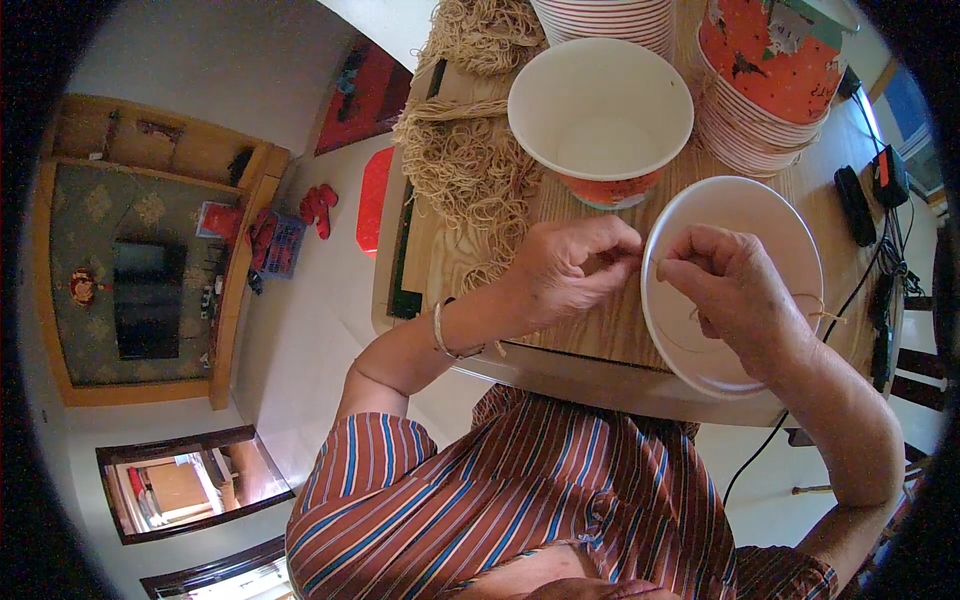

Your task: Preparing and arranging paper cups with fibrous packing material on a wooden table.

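A white paper bucket (672,330) lies tilted at the table's near edge, its open mouth toward me. Tan string (830,314) pokes out at its right rim, and a thin line runs across the inside below my right hand. My right hand (735,285) is over the bucket's mouth with thumb and finger pinched. Just left of the rim, my left hand (580,270) is pinched too, its fingertips close to the right hand's. Whatever either pinch holds is too small to make out. Another paper bucket (600,110), white inside and red outside, stands upright beyond my left hand.
Bundles of tan string (465,165) lie on the wooden table (570,325) at the left. Stacked red-and-white paper buckets (765,90) lean at the far right, with another stack (605,18) at the back. A black adapter (888,178) and cables (850,325) run along the right edge.
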The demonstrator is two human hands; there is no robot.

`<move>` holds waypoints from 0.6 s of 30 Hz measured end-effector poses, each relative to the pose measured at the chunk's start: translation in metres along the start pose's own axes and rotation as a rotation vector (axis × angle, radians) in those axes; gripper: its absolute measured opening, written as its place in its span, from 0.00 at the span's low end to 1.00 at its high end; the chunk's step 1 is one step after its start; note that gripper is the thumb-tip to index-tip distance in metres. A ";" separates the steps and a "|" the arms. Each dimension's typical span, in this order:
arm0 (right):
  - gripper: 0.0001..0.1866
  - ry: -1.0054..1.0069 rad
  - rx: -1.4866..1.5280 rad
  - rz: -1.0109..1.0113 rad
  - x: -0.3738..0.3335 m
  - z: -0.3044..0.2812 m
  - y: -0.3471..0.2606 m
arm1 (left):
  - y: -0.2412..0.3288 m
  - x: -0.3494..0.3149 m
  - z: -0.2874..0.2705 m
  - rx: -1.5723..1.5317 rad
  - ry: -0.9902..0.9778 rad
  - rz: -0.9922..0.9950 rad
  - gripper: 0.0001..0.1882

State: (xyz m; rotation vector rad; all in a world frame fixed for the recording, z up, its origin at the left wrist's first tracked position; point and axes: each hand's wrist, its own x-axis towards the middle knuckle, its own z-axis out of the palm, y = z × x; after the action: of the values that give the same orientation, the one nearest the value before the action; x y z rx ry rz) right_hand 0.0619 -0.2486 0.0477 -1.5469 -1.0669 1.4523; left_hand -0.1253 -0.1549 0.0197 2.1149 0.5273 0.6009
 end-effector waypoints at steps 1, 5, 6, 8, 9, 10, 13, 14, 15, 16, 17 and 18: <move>0.06 0.003 0.002 -0.012 0.001 0.001 0.001 | 0.001 0.001 0.000 0.011 -0.003 0.023 0.09; 0.08 0.008 -0.008 0.085 -0.002 -0.001 -0.009 | 0.002 0.001 0.001 0.031 -0.002 0.050 0.09; 0.08 0.008 -0.008 0.085 -0.001 0.000 -0.007 | 0.002 0.001 0.001 0.017 0.001 0.041 0.08; 0.09 0.019 -0.026 -0.037 0.002 0.000 -0.002 | 0.002 0.000 0.002 0.004 0.005 0.032 0.07; 0.09 0.019 -0.027 -0.037 0.002 0.000 -0.004 | 0.002 -0.001 0.003 -0.045 0.021 -0.024 0.06; 0.09 0.007 -0.009 0.046 0.001 0.000 -0.007 | 0.002 -0.002 0.004 -0.093 0.038 -0.080 0.05; 0.09 -0.008 -0.002 0.028 0.004 0.002 0.000 | -0.002 -0.005 0.006 -0.218 0.078 -0.158 0.03; 0.09 -0.011 -0.010 -0.071 0.005 0.002 0.004 | -0.003 -0.006 0.005 -0.218 0.083 -0.157 0.03; 0.09 -0.014 -0.015 -0.073 0.004 0.002 0.002 | -0.003 -0.008 0.004 -0.153 0.136 -0.141 0.03; 0.09 -0.008 -0.086 -0.096 0.003 0.001 0.000 | -0.003 -0.008 0.002 -0.089 0.190 -0.124 0.03; 0.10 -0.002 -0.158 -0.120 0.002 0.001 -0.001 | -0.002 -0.009 0.001 -0.089 0.199 -0.123 0.03; 0.10 -0.006 -0.167 -0.123 0.002 0.001 -0.001 | 0.000 -0.008 -0.001 -0.219 0.234 -0.144 0.03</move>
State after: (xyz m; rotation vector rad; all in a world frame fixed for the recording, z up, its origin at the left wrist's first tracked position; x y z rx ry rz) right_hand 0.0610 -0.2469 0.0478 -1.5624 -1.2914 1.3130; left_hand -0.1322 -0.1590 0.0177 1.7943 0.7043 0.7905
